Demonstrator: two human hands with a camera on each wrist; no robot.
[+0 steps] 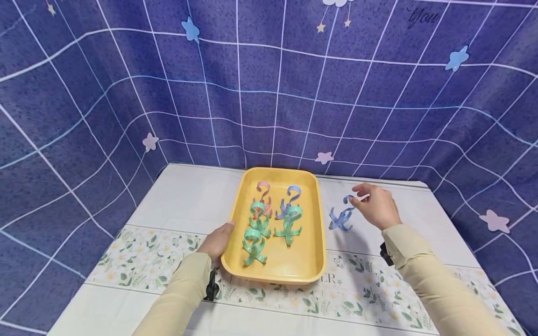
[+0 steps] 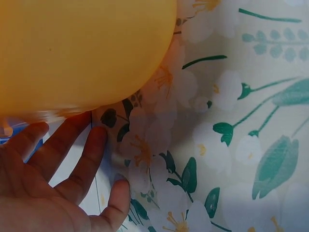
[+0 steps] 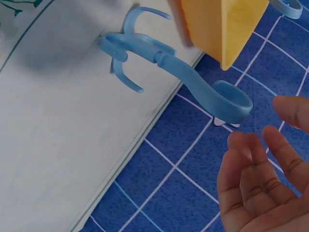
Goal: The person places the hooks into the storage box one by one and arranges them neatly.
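Note:
A yellow tray (image 1: 279, 271) holds a pink hook (image 1: 264, 185), a blue hook (image 1: 294, 190) and three green hooks (image 1: 288, 228), each with several curved prongs at its base. At the tray's left side is my left hand (image 1: 217, 241); in the left wrist view its fingers (image 2: 79, 157) are spread and loosely bent against or just under the tray wall. Another blue hook (image 1: 341, 220) stands on the table right of the tray. Beside its curled top is my right hand (image 1: 376, 205); the right wrist view shows thumb and fingers (image 3: 258, 174) loosely bent, apart from the hook (image 3: 193, 87).
The table carries a white cloth (image 1: 189, 193) with a flowered band (image 1: 147, 254) across it. A blue curtain (image 1: 260, 93) with white grid lines and stars hangs behind the table and down both sides. Dark straps (image 1: 212, 285) circle both wrists.

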